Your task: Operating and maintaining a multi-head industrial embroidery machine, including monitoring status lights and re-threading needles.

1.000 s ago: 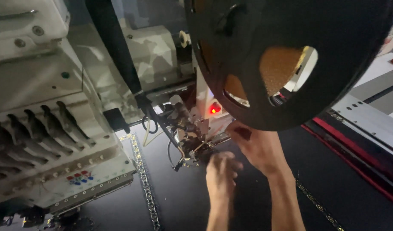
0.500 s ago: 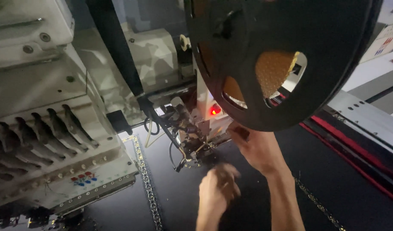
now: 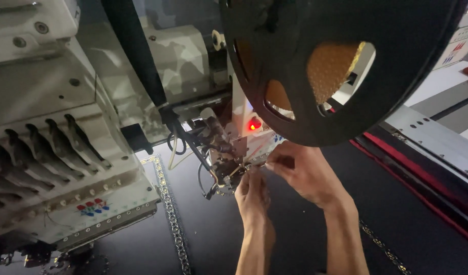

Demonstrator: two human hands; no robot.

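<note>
Beside the embroidery head's needle levers (image 3: 50, 147) and a sequin trim strip (image 3: 167, 203) on black cloth, my left hand (image 3: 253, 191) pinches at the sequin feeder (image 3: 229, 163) just above it, my right hand (image 3: 300, 173) pinching nearby, under the big black reel (image 3: 341, 66).

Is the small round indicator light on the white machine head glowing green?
No, the small round indicator light glows red, just above both bare hands, left hand and right hand.

left hand (image 3: 253, 191) raised, fingers pinched together; right hand (image 3: 301, 170) beside it, fingers curled inward
</note>
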